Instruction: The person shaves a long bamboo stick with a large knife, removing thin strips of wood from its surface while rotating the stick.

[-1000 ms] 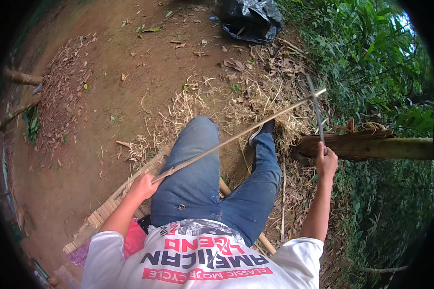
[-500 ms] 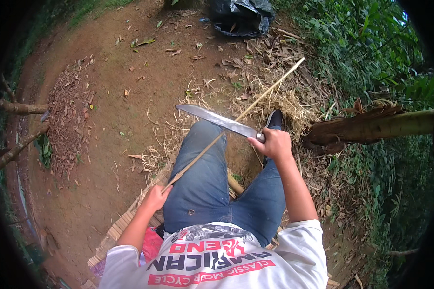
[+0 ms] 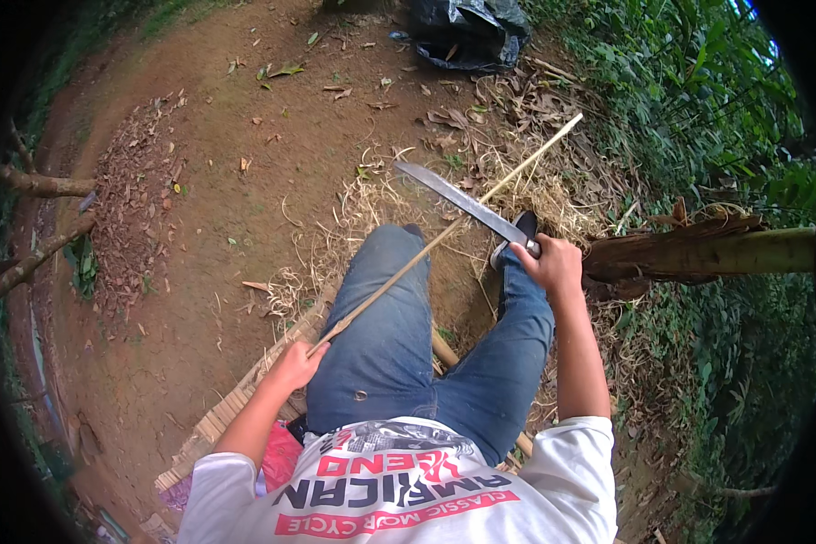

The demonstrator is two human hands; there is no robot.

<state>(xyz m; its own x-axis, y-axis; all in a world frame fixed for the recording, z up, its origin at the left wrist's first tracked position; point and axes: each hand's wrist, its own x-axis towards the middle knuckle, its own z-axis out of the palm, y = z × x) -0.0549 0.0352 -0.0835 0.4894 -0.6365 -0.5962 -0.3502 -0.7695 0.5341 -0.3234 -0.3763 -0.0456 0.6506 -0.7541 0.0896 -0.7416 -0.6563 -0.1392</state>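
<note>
A long, thin bamboo strip [image 3: 399,272] slants from my left side up over my thigh toward the far right. Its near end is in my left hand [image 3: 296,365], which is closed around it beside my left thigh. My right hand [image 3: 557,264] grips the dark handle of a machete [image 3: 467,205] above my right shin. The long blade points away to the upper left and crosses the strip beyond my knees. Blade and strip appear to touch at the crossing.
Curled pale shavings [image 3: 553,204] cover the ground around my right shoe [image 3: 524,227]. A slatted bamboo seat [image 3: 213,431] is under me. A cut trunk [image 3: 698,252] lies at the right, before green plants. A black plastic bag [image 3: 471,36] stands at the far side.
My right hand has carried the machete outward along the strip, away from me and to the right. The left hand still holds the strip in nearly the same place.
</note>
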